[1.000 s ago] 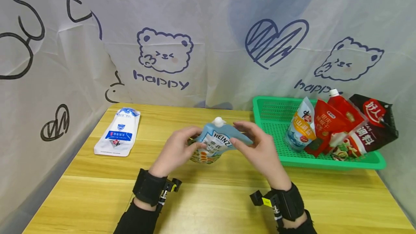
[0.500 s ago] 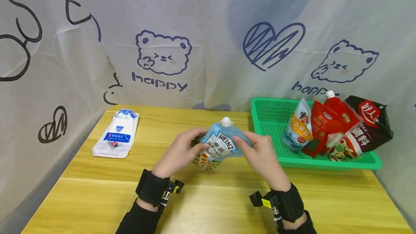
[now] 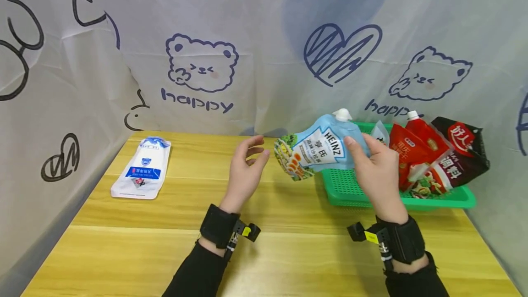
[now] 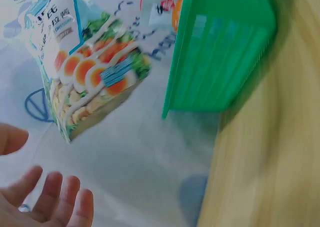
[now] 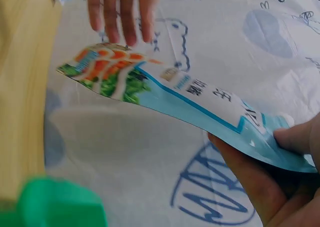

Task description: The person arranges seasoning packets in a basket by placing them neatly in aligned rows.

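Note:
My right hand (image 3: pixel 377 173) pinches the upper side of a light-blue Heinz salad dressing pouch (image 3: pixel 319 148), thumb in front and fingers behind. The pouch is tilted, its white cap (image 3: pixel 342 114) up and its bottom end pointing left, and it overlaps the green basket's left part in the head view. In the right wrist view the pouch (image 5: pixel 200 104) stretches away from the thumb. My left hand (image 3: pixel 246 168) is off the pouch, fingers loosely bent with nothing between them. The left wrist view shows a gap between its fingers (image 4: pixel 52 194) and the pouch bottom (image 4: pixel 95 82).
The green basket (image 3: pixel 346 191) at the right holds red pouches (image 3: pixel 404 145), a dark seasoning bag (image 3: pixel 458 150) and a bag largely hidden behind my right hand. A white and blue salt bag (image 3: pixel 144 168) lies flat on the wooden table (image 3: pixel 165 246) at the left. A drawn-on cloth hangs behind.
My left hand has let go of the pouch. The right hand has carried it up and right toward the basket, turning its bottom end leftward.

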{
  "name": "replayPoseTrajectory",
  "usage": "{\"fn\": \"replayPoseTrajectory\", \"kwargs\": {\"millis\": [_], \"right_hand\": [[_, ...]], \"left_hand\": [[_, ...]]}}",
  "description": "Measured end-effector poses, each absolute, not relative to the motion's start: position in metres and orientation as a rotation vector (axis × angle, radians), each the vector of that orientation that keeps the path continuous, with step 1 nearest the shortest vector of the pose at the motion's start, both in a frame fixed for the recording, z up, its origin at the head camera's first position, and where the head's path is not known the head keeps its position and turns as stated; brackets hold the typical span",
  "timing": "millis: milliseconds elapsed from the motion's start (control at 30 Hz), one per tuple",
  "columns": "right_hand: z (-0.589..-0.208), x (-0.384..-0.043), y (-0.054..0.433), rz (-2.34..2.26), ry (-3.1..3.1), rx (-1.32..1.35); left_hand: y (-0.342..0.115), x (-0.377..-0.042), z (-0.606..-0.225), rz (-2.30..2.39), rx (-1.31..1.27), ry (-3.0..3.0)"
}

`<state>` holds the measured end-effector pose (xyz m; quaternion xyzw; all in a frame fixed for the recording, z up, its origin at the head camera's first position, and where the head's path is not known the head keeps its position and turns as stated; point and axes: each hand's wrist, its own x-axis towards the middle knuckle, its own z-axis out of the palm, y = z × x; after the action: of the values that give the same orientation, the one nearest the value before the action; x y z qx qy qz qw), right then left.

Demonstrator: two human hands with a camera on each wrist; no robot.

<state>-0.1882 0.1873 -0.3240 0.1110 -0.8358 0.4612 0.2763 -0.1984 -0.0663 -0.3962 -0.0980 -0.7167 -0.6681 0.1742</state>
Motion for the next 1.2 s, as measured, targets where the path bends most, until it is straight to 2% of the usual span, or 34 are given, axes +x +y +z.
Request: {"fn": "replayPoseTrajectory", "kwargs": {"millis": [200, 700, 1200], "right_hand": [[-0.312, -0.198, 0.209, 1.172, -2.153, 0.184], [-0.327, -0.218, 0.239, 0.871, -2.261, 0.078], [-0.353, -0.233, 0.242, 0.653, -2.579, 0.207]], "left_hand": [[-0.04, -0.203, -0.403, -2.061, -0.116, -2.074], [0.027, -0.209, -0.424, -2.316, -0.125, -2.257], [0.043, -0.207, -0.427, -2.395, -0.235, -2.249]]}}
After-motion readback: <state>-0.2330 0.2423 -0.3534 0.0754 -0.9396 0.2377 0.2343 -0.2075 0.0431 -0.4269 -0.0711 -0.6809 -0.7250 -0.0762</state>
